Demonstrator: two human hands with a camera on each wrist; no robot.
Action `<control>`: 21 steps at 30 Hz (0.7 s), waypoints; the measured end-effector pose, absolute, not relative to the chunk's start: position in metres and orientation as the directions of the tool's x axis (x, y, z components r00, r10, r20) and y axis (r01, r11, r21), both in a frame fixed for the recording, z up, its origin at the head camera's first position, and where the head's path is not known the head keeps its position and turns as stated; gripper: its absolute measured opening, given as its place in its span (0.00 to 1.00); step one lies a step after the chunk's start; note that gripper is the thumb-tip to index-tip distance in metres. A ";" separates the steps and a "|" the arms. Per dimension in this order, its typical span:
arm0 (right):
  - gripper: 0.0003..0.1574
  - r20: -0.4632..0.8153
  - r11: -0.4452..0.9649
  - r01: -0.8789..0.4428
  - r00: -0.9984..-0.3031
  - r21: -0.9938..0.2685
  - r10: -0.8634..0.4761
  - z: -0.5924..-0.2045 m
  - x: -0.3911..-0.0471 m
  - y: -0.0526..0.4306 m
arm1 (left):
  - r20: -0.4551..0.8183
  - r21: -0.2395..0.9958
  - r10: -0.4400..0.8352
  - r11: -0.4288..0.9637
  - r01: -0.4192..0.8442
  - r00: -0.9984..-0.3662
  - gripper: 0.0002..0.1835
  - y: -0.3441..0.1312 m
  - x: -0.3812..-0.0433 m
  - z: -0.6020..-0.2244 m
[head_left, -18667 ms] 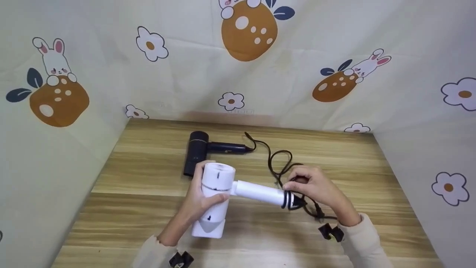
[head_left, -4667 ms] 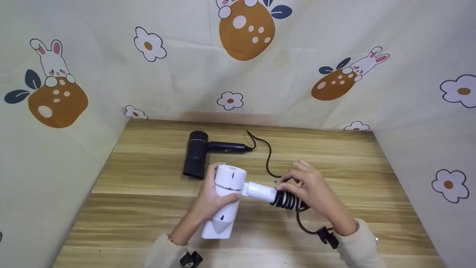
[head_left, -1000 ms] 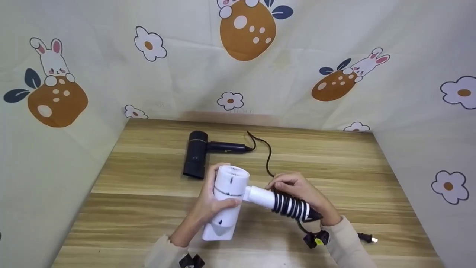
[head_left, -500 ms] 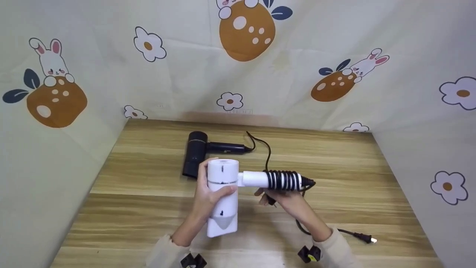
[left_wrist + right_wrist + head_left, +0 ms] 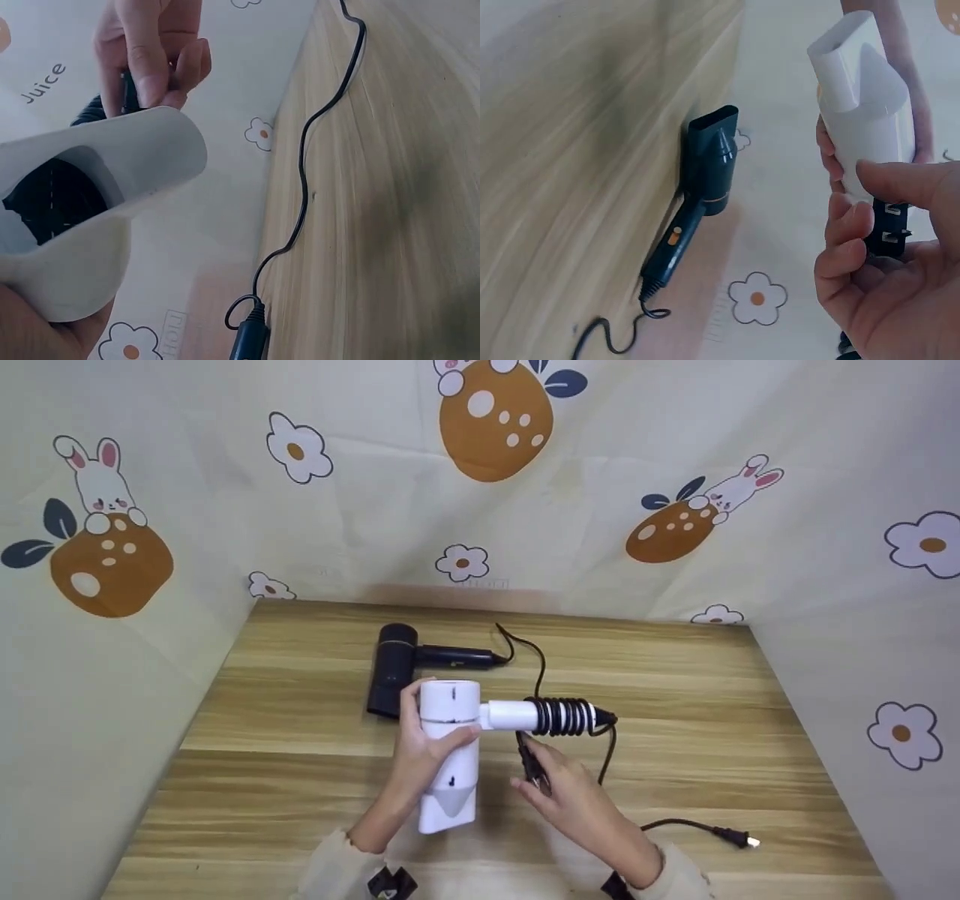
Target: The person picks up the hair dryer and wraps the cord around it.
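Above the table (image 5: 292,720), the left hand (image 5: 418,754) grips the white hair dryer (image 5: 457,757) round its barrel (image 5: 450,705), probably light, rigid and slick (best held there); the right hand (image 5: 574,799) pinches a 2-prong plug (image 5: 887,225) near the cord-wrapped handle (image 5: 513,715).

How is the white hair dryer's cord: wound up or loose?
Mostly wound: coils of black cord circle the white handle, while the plug is off it, held in the right hand.
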State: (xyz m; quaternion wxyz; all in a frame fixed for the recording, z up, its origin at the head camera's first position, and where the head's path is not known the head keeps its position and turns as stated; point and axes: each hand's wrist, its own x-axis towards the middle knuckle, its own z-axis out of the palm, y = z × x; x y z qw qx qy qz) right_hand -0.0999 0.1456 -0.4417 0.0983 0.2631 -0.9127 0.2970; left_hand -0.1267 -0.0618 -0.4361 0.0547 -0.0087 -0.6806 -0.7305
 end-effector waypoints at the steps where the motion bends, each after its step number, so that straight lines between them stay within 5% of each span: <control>1: 0.29 0.378 0.699 -0.558 -0.826 -0.447 -0.418 -0.441 -0.099 0.145 | 0.087 0.994 -0.063 -0.059 0.090 -0.994 0.43 -0.062 -0.127 -0.436; 6: 0.18 0.597 0.690 -0.677 -0.673 -0.257 -0.438 -0.433 -0.101 0.147 | 0.067 0.998 -0.024 0.015 0.067 -0.997 0.45 -0.060 -0.128 -0.435; 10: 0.15 0.649 0.650 -0.745 -0.571 -0.151 -0.503 -0.419 -0.110 0.155 | 0.070 0.993 0.030 0.097 0.072 -0.997 0.47 -0.059 -0.127 -0.435; 21: 0.16 0.625 0.610 -0.773 -0.565 -0.173 -0.539 -0.401 -0.128 0.176 | 0.045 0.985 0.144 0.157 0.067 -0.989 0.45 -0.055 -0.126 -0.425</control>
